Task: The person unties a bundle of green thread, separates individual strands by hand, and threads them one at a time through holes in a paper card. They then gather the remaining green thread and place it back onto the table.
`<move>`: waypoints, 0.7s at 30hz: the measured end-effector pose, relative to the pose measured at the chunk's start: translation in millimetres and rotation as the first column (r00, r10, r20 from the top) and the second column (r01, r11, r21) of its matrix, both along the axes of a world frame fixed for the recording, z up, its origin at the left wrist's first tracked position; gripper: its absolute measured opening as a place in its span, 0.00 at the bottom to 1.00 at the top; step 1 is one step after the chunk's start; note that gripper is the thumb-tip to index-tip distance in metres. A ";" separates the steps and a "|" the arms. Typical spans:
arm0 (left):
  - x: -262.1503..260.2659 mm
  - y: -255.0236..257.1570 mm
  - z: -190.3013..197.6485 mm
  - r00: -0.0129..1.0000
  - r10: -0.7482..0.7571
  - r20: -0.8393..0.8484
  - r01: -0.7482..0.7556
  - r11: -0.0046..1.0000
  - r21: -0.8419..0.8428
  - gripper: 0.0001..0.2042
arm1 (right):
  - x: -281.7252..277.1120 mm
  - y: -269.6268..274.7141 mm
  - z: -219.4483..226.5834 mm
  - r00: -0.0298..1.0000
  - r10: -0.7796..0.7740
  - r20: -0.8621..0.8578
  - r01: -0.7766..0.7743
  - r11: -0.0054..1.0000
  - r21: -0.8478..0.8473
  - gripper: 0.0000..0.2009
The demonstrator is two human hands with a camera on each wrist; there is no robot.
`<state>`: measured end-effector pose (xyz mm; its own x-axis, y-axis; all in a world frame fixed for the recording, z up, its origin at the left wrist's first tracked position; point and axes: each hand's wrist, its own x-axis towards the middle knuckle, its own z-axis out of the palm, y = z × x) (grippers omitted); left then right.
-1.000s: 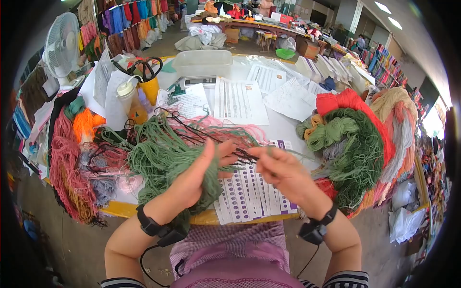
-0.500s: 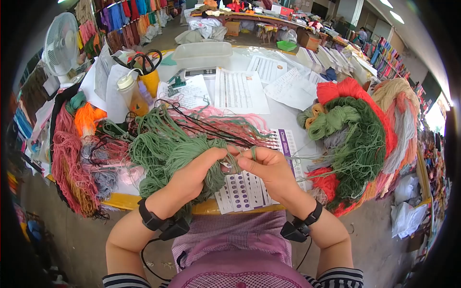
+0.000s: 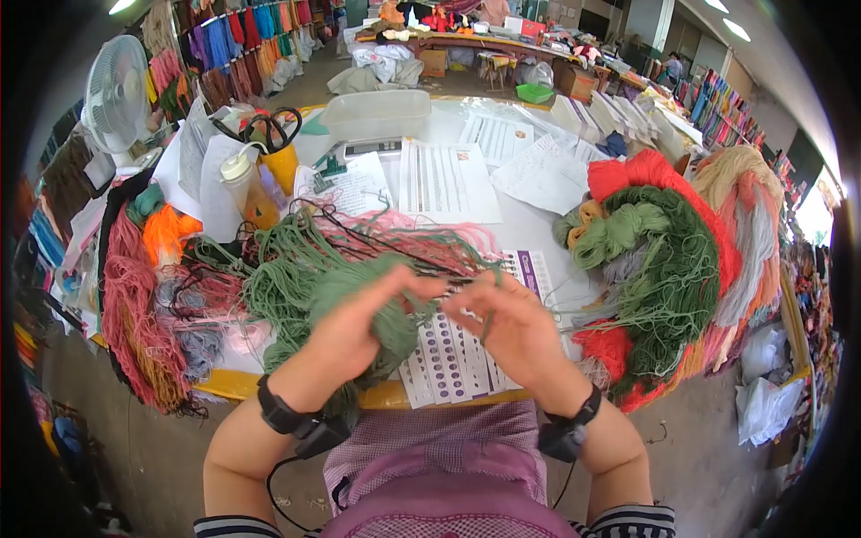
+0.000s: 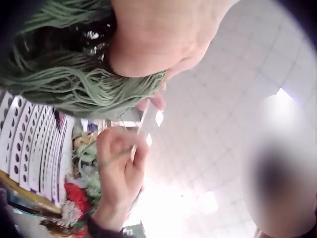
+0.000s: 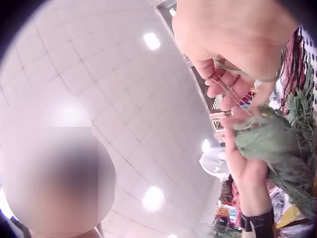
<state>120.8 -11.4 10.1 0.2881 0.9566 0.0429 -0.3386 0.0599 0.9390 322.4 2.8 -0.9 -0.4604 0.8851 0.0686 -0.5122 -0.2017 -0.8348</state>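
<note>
A thick skein of sage-green yarn (image 3: 291, 282) lies over the left part of the table and runs up into my left hand (image 3: 350, 332). The left hand grips the gathered yarn, its bundle bulging beside the palm in the right wrist view. My right hand (image 3: 520, 332), fingers curled, holds a thin green strand (image 5: 229, 90) that stretches toward the left hand. Both hands are close together, partly blurred, above white card strips with rows of purple dots (image 3: 453, 354). Black and pink yarn strands (image 3: 421, 251) lie just beyond the fingertips.
Dark green yarn (image 3: 668, 278) and a red skein (image 3: 659, 179) are heaped at the right. Pink-brown yarn (image 3: 134, 305) hangs over the left edge. Printed sheets (image 3: 448, 184), a bottle (image 3: 242, 188), a yellow cup (image 3: 282, 169) and a clear tray (image 3: 377, 115) stand farther back.
The hands were slightly apart, then met at the green yarn half a second ago. Now the right hand has drawn back a little, a green strand across its fingers.
</note>
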 end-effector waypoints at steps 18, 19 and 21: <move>-429.0 45.1 82.9 0.405 0.823 0.397 -0.905 0.422 0.049 0.19 | 519.5 26.3 176.5 -0.542 -0.794 0.276 0.236 0.172 0.956 0.11; -411.3 47.7 101.4 0.395 0.803 0.447 -0.899 0.438 0.006 0.19 | 511.2 18.5 186.7 -0.484 -0.855 0.184 0.241 0.072 0.968 0.12; -292.2 27.9 138.5 0.590 0.631 0.503 -0.773 0.622 0.127 0.19 | 484.7 2.9 197.6 -0.370 -0.929 0.001 0.268 -0.106 0.958 0.13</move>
<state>-171.4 16.5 148.6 -0.5793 0.7568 0.3028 -0.4648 -0.6118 0.6400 807.1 5.7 196.7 0.3464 0.3583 0.8670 0.8783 0.2008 -0.4339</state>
